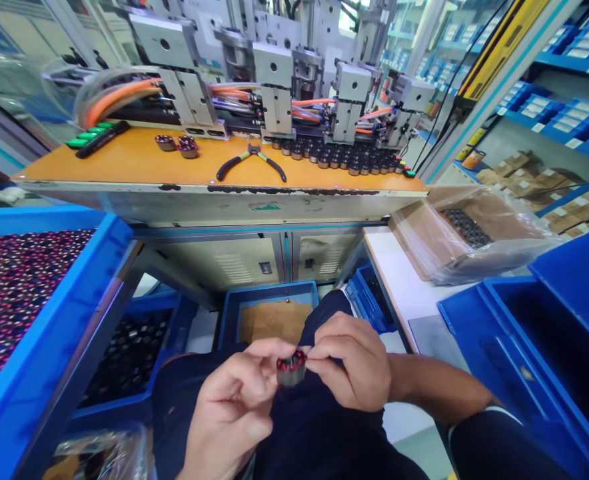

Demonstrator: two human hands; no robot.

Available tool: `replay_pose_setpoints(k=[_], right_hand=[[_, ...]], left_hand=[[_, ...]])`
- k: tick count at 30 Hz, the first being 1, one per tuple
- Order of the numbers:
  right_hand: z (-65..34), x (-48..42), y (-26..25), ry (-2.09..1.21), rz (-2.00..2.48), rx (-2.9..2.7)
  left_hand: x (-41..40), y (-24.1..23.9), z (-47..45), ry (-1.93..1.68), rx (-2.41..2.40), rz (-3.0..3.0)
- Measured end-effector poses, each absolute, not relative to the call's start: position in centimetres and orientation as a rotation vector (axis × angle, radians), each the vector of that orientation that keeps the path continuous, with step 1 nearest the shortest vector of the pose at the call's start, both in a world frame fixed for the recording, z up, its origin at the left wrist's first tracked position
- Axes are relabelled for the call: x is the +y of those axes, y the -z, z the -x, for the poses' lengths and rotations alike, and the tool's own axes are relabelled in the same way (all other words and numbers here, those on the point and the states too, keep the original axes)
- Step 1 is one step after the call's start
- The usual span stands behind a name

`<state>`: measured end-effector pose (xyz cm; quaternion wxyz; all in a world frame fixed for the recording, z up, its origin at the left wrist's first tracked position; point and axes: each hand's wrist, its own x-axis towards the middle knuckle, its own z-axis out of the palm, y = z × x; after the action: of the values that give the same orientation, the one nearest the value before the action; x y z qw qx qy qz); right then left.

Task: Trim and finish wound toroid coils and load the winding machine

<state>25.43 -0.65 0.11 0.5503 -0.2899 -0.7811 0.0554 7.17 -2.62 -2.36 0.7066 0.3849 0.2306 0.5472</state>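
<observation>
My left hand (239, 393) is closed in a pinch on a small round motor stator (291, 371) with a grey metal rim and red windings showing on top. It is held upright above my lap. My right hand (352, 360) has thumb and forefinger pressed together at the stator's upper right edge. Whatever lies between those fingertips is too small to make out. On the orange worktop ahead, a pair of cutting pliers (252, 157) lies with its black and yellow handles spread toward me.
Two wound stators (188, 147) sit left of the pliers; rows of dark round parts (344, 157) stand to the right. Behind them rises a machine (274, 87). A blue bin of wound parts (109, 230) is at left, a plastic-lined carton (419, 247) and blue bins (474, 313) at right.
</observation>
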Motion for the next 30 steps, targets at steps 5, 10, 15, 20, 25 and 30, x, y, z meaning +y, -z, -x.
replay_pose_setpoints(k=[5,10,15,20,25,30], right_hand=[[-25.6,-0.3,-0.4,-0.114,0.520,-1.949],[-26.1,-0.2,-0.8,-0.095,0.543,-1.972],[-26.0,-0.3,-1.0,-0.049,0.681,-1.918],[-25.7,-0.4,-1.7,-0.226,0.743,-1.887],[-25.9,-0.1,-2.3,-0.314,0.578,-1.952],[-26.3,-0.1,-2.3,-0.287,0.622,-1.985]], left_hand=[[-1.9,2.5,-7.7,-1.015,0.443,-0.737],[-2.1,2.1,-8.4,-0.858,0.437,-0.819],[-3.0,1.5,-8.6,-1.174,0.608,-0.773],[-2.6,1.7,-7.9,-1.279,0.529,-0.772],[-1.6,2.0,-8.1,-1.011,0.450,-0.727],[-2.2,1.7,-8.5,-0.951,0.488,-0.802]])
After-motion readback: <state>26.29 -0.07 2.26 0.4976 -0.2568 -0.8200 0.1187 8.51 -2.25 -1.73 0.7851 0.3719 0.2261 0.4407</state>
